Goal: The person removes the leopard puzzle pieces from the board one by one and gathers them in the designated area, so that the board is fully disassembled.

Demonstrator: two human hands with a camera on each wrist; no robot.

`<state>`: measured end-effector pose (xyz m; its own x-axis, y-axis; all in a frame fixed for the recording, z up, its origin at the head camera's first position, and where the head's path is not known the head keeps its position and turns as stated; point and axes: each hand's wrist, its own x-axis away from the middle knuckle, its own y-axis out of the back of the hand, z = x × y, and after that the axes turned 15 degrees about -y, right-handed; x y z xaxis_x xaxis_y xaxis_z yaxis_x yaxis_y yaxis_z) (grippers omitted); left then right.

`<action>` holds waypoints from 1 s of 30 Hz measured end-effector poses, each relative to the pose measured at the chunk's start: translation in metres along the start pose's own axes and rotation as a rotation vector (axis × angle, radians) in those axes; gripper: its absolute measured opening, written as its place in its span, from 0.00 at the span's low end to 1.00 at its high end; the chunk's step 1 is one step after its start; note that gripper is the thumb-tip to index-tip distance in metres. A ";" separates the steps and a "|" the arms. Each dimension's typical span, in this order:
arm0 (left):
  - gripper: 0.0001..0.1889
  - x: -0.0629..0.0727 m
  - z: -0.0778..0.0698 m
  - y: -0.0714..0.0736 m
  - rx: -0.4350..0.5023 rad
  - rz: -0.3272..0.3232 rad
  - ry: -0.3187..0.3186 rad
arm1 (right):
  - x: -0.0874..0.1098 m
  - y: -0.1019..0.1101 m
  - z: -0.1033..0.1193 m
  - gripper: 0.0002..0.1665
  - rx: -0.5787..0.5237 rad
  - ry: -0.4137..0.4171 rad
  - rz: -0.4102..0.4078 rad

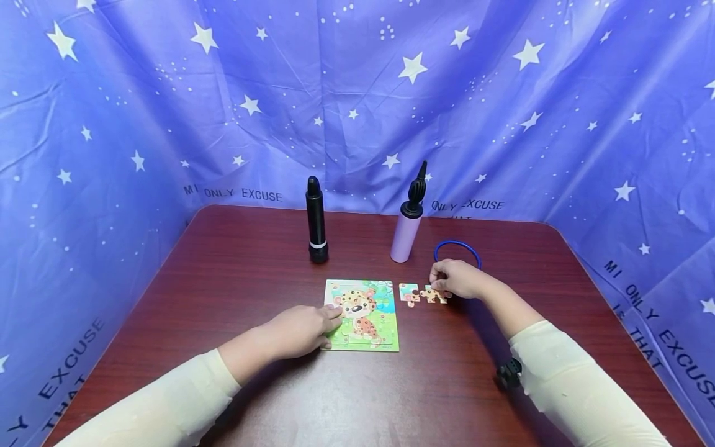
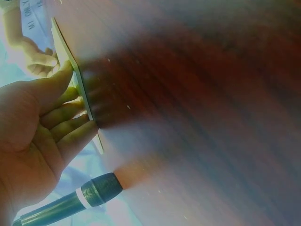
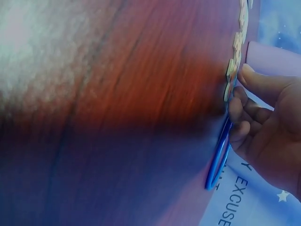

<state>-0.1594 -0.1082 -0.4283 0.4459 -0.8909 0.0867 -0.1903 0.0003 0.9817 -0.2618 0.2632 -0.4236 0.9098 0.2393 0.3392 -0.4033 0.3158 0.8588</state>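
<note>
A jigsaw board (image 1: 385, 332) with a cartoon leopard lies flat on the table. My left hand (image 1: 304, 329) rests on its left edge, the fingers stretched over the picture; the left wrist view shows those fingertips (image 2: 91, 125) along the board's rim. To the right of the board lie loose puzzle pieces: a pink-and-blue one (image 1: 410, 290) and a spotted yellow one (image 1: 432, 297). My right hand (image 1: 460, 278) bends over the spotted piece, its thumb and fingertips pinching at the far right edge. In the right wrist view, my right hand (image 3: 258, 113) partly hides the pieces (image 3: 235, 52).
Behind the board stands a black tube (image 1: 316, 220) with a white ring. A lilac hand pump (image 1: 404, 236) with a black top stands to its right. Just beyond my right hand lies a blue ring (image 1: 455, 242). Starry blue cloth (image 1: 357, 112) hangs around the reddish-brown table (image 1: 234, 273).
</note>
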 end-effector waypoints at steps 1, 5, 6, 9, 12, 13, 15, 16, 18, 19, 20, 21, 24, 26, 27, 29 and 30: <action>0.29 0.000 0.000 0.000 0.002 -0.001 0.002 | 0.000 -0.001 0.001 0.05 0.010 0.009 -0.032; 0.29 -0.001 -0.001 0.000 0.005 0.000 0.013 | 0.000 -0.005 0.016 0.03 -0.015 0.068 -0.149; 0.29 -0.001 -0.001 0.000 0.007 0.000 0.016 | 0.000 -0.007 0.023 0.04 -0.025 0.089 -0.167; 0.29 -0.001 -0.001 0.000 0.001 -0.003 0.022 | 0.000 -0.016 0.045 0.12 -0.053 0.151 -0.162; 0.30 -0.001 -0.002 0.000 0.000 -0.025 0.019 | 0.003 -0.029 0.066 0.24 -0.025 0.170 -0.117; 0.30 0.000 -0.002 0.001 -0.005 -0.035 0.014 | 0.004 -0.034 0.072 0.28 -0.009 0.163 -0.103; 0.30 0.000 -0.003 0.001 -0.018 -0.056 -0.001 | 0.007 -0.043 0.083 0.35 0.036 0.139 -0.081; 0.30 0.000 -0.003 0.001 -0.029 -0.062 -0.010 | 0.008 -0.047 0.088 0.38 0.060 0.120 -0.072; 0.29 -0.001 -0.004 0.002 -0.046 -0.066 -0.017 | 0.010 -0.052 0.095 0.41 0.106 0.090 -0.065; 0.29 -0.001 -0.004 0.002 -0.055 -0.062 -0.018 | 0.010 -0.054 0.098 0.41 0.124 0.079 -0.068; 0.29 -0.002 -0.004 0.002 -0.062 -0.057 -0.019 | 0.010 -0.055 0.100 0.41 0.137 0.071 -0.071; 0.29 -0.002 -0.004 0.002 -0.071 -0.048 -0.022 | 0.011 -0.056 0.102 0.41 0.146 0.064 -0.076; 0.29 -0.003 -0.004 0.002 -0.092 -0.010 -0.037 | 0.010 -0.057 0.105 0.39 0.139 0.055 -0.085; 0.29 -0.004 -0.004 0.003 -0.104 0.011 -0.051 | 0.010 -0.058 0.105 0.39 0.131 0.048 -0.084; 0.29 -0.004 -0.004 0.003 -0.112 0.022 -0.056 | 0.009 -0.058 0.104 0.39 0.127 0.045 -0.082; 0.29 -0.004 -0.003 0.003 -0.119 0.040 -0.056 | 0.008 -0.059 0.104 0.39 0.120 0.036 -0.078; 0.29 -0.004 -0.003 0.003 -0.125 0.046 -0.055 | 0.008 -0.059 0.104 0.40 0.115 0.032 -0.077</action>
<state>-0.1592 -0.1035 -0.4250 0.3897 -0.9123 0.1263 -0.0977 0.0954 0.9906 -0.2200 0.1506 -0.4319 0.9333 0.2481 0.2597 -0.3167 0.2275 0.9208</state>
